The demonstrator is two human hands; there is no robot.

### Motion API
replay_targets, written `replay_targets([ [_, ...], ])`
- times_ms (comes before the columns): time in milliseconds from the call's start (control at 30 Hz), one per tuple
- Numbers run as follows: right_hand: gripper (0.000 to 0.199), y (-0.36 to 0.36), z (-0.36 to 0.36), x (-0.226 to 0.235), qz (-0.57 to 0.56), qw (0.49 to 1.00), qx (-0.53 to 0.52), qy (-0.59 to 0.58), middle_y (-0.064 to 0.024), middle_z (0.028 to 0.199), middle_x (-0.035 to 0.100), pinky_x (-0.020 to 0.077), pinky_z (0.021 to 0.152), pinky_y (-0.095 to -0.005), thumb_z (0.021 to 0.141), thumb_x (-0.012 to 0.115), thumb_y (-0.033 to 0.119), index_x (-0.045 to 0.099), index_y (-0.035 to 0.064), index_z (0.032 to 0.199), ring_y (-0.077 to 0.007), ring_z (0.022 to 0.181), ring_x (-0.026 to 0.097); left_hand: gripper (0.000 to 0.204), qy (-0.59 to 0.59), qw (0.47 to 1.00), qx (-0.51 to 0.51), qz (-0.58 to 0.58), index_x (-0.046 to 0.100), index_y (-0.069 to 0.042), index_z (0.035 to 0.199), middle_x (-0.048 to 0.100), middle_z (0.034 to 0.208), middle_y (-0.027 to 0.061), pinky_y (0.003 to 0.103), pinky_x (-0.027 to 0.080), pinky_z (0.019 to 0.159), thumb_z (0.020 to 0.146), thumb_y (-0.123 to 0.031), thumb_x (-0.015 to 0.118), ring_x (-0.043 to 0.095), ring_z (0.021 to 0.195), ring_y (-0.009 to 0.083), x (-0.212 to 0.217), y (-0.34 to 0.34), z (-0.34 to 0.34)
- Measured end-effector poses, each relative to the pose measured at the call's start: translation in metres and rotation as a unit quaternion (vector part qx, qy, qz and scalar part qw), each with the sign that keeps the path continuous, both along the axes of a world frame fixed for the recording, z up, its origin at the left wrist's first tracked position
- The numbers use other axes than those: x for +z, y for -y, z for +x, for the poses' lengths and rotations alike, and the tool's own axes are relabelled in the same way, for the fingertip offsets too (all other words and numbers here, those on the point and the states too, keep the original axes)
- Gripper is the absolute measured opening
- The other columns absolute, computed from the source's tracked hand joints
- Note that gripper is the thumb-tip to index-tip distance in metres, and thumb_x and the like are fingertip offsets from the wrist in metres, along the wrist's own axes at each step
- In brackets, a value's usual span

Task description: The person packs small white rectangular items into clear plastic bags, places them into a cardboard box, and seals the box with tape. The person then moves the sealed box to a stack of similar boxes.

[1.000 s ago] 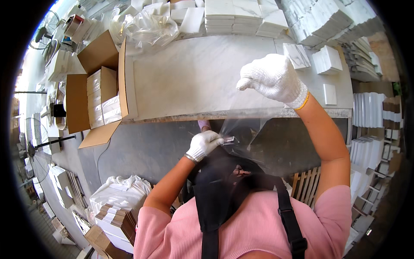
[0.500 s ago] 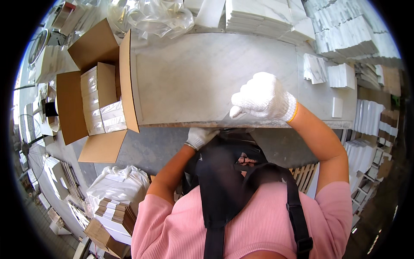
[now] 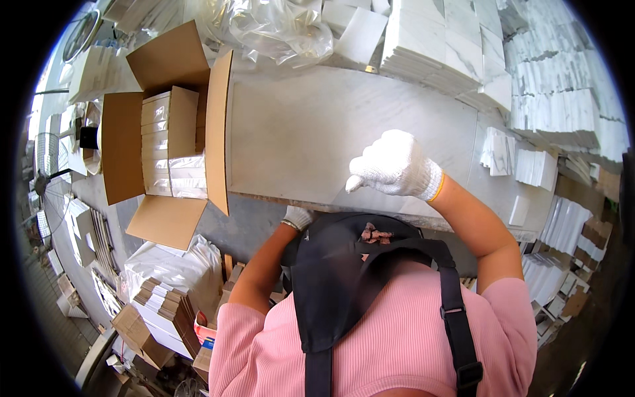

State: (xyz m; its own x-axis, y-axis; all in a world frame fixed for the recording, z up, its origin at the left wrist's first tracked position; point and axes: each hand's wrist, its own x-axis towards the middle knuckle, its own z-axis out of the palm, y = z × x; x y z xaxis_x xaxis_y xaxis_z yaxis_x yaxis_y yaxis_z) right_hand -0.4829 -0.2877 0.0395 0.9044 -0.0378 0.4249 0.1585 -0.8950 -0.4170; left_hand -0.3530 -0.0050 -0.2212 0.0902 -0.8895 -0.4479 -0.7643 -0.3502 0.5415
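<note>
Now that the left hand point(image 3: 298, 217) has passed almost wholly out of my sight below the near edge of the table point(image 3: 284, 132), only part of its white glove and cuff shows, and I cannot tell whether its fingers are spread or gripping. Right hand point(image 3: 395, 165): gloved, clenched, held over the near part of the table and closer to that edge than a second ago; I cannot tell whether anything thin is pinched in it. Clear film, visible between the hands a second ago, can no longer be made out, so I cannot place it; as I judge it from my end, the hold on the film can no longer be checked. Nearest to the clenched hand is the bare tabletop beneath it. Toward the body from that hand hangs a black apron point(image 3: 337, 284). Left of it, past the bare top, stands an open carton point(image 3: 218, 132) with wrapped packs point(image 3: 156, 129) inside. Beyond it, at the far side, I see a heap of clear plastic point(image 3: 278, 30) and stacked stone tiles point(image 3: 433, 49); to its right, two small tile stacks point(image 3: 497, 152) and a single tile point(image 3: 519, 210).
</note>
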Motion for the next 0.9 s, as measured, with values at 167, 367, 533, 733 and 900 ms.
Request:
replay_targets([
  [167, 0.028, 0.022, 0.006, -0.023, 0.02, 1.0, 0.002, -0.014, 0.0, 0.062, 0.056, 0.0415, 0.053, -0.0354, 0.078, 0.082, 0.041, 0.067, 0.0182, 0.085, -0.0217, 0.052, 0.054, 0.043, -0.033, 0.977, 0.002, 0.209, 0.072, -0.007, 0.119, 0.072, 0.114, 0.0158, 0.045, 0.053, 0.092, 0.099, -0.042, 0.057, 0.068, 0.105, 0.0329, 0.105, 0.006, 0.028],
  [367, 0.026, 0.038, 0.009, -0.048, 0.124, 0.989, -0.024, -0.077, -0.0017, 0.072, 0.067, 0.0488, 0.058, -0.0383, 0.081, 0.081, 0.036, 0.069, 0.0145, 0.087, -0.0257, 0.061, 0.064, 0.062, -0.332, 0.879, 0.343, -0.005, 0.061, 0.0, 0.136, 0.066, 0.134, 0.0199, 0.038, 0.053, 0.099, 0.089, -0.035, 0.079, 0.068, 0.118, 0.0288, 0.233, 0.085, 0.023],
  [533, 0.015, 0.043, 0.007, -0.036, 0.293, 0.939, -0.081, -0.161, -0.007, 0.075, 0.069, 0.0516, 0.064, -0.0343, 0.091, 0.075, 0.023, 0.071, 0.009, 0.09, -0.0196, 0.067, 0.067, 0.051, -0.492, 0.852, 0.179, 0.007, 0.063, 0.0, 0.133, 0.071, 0.119, 0.0076, 0.031, 0.051, 0.097, 0.089, -0.018, 0.08, 0.065, 0.109, 0.013, 0.217, 0.175, 0.031],
  [733, 0.078, 0.064, -0.026, -0.041, 0.589, 0.753, -0.077, -0.283, -0.0026, 0.096, 0.067, 0.0546, 0.082, -0.0296, 0.08, 0.087, 0.015, 0.049, 0.0081, 0.148, -0.0123, 0.09, 0.065, 0.026, -0.447, 0.883, 0.14, 0.042, 0.074, -0.002, 0.107, 0.075, 0.094, 0.0046, 0.028, 0.054, 0.083, 0.094, -0.023, 0.076, 0.068, 0.088, 0.0102, 0.214, 0.204, 0.06],
  [900, 0.065, 0.066, -0.067, -0.067, 0.638, 0.715, -0.114, -0.263, -0.003, 0.096, 0.069, 0.0546, 0.085, -0.0301, 0.084, 0.082, 0.01, 0.055, 0.0045, 0.143, -0.0111, 0.09, 0.066, 0.028, -0.439, 0.883, 0.16, 0.048, 0.075, -0.005, 0.105, 0.075, 0.091, 0.0027, 0.029, 0.054, 0.081, 0.095, -0.031, 0.075, 0.068, 0.087, 0.0102, 0.203, 0.215, 0.057],
])
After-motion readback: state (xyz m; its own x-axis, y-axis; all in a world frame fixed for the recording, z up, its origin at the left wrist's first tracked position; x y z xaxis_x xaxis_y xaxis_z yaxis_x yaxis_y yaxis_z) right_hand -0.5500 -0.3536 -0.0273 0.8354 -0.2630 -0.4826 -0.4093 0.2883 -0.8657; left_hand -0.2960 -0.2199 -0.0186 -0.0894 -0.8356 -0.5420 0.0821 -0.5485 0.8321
